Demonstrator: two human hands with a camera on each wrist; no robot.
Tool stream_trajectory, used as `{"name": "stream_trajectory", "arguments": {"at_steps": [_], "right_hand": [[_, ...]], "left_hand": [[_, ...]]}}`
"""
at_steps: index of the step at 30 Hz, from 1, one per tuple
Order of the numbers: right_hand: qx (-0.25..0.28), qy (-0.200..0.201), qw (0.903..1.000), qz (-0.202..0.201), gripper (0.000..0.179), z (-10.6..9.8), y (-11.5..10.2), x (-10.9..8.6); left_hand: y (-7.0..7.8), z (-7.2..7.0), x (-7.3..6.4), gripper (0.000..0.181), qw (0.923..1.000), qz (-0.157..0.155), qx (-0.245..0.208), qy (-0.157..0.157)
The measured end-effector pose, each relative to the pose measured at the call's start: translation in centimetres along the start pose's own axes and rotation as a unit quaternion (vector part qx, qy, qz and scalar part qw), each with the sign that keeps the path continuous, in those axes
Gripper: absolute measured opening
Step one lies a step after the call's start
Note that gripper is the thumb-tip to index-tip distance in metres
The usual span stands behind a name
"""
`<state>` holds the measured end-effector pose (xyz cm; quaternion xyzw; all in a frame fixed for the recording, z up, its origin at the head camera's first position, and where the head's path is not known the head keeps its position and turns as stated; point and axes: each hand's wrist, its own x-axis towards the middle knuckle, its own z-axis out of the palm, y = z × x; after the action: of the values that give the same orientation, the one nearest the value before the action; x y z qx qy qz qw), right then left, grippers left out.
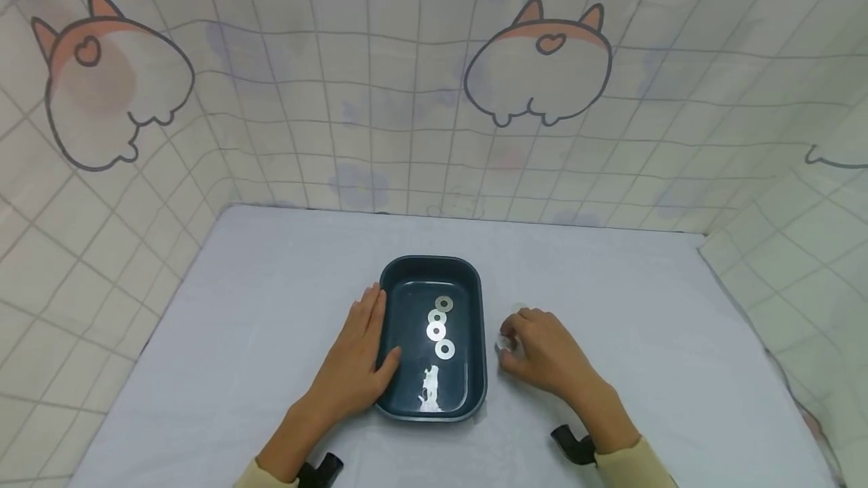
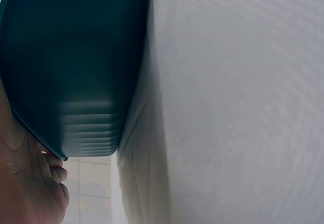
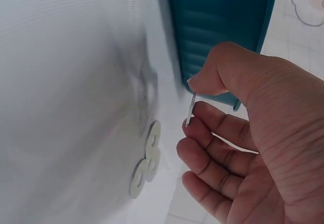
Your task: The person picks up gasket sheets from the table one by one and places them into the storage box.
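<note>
A dark teal rectangular tray [image 1: 407, 382] lies on the white cloth, with several flat metal washers [image 1: 436, 330] in a rough line on its bottom. My left hand [image 1: 353, 367] rests along the tray's left rim, fingers straight and thumb over the edge. Just right of the tray, my right hand [image 1: 548, 349] pinches a single washer [image 3: 191, 110] between thumb and fingertips, seen edge-on in the right wrist view. Beneath that hand, three more washers [image 3: 154, 135] lie touching on the cloth; in the head view the hand mostly covers them.
White cloth [image 1: 271, 285] covers the table. Behind it and at both sides hang light curtains [image 1: 393, 96] with a grid and cartoon animals. Each wrist carries a black camera mount [image 1: 573, 444].
</note>
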<state>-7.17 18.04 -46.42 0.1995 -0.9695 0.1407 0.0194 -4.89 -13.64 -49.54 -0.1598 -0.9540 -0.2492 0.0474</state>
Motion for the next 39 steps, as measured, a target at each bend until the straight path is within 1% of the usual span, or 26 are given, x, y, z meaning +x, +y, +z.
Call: {"name": "stream_trajectory", "arguments": {"at_steps": [7,14,18,21,26,30,35,39], "right_hand": [[-0.003,0.004,1.0000,0.003,0.020,-0.2,-0.1,0.1],[-0.006,0.012,0.9999,-0.007,0.023,-0.3,-0.2,0.2],[0.003,0.030,0.9994,-0.018,0.023,-0.5,-0.3,0.4],[0.011,0.035,0.9991,-0.022,0.023,-0.7,-0.4,0.7],[0.025,0.023,0.9994,-0.009,0.023,-0.9,-0.8,1.4],[0.043,0.017,0.9989,0.003,0.024,-1.7,-1.1,2.0],[0.061,0.021,0.9979,-0.002,0.023,-2.9,-1.3,2.5],[0.064,0.026,0.9976,-0.006,0.023,-3.5,-1.3,2.8]], "left_hand": [[0.2,-0.2,0.1,0.090,0.9998,-0.009,-0.010,-0.018],[0.1,-0.2,0.1,0.091,0.9995,-0.018,-0.001,-0.025],[0.0,-0.2,0.1,0.090,0.9997,-0.016,-0.002,-0.021],[-0.1,-0.3,0.0,0.091,0.9997,-0.015,-0.002,-0.018],[-0.2,-0.4,-0.1,0.091,0.9997,-0.018,0.002,-0.018],[-0.3,-0.3,-0.2,0.091,0.9998,-0.013,-0.001,-0.015],[-0.3,0.0,-0.2,0.091,1.0000,-0.001,0.000,0.001],[-0.2,0.0,-0.1,0.090,0.9999,0.005,0.003,0.009]]}}
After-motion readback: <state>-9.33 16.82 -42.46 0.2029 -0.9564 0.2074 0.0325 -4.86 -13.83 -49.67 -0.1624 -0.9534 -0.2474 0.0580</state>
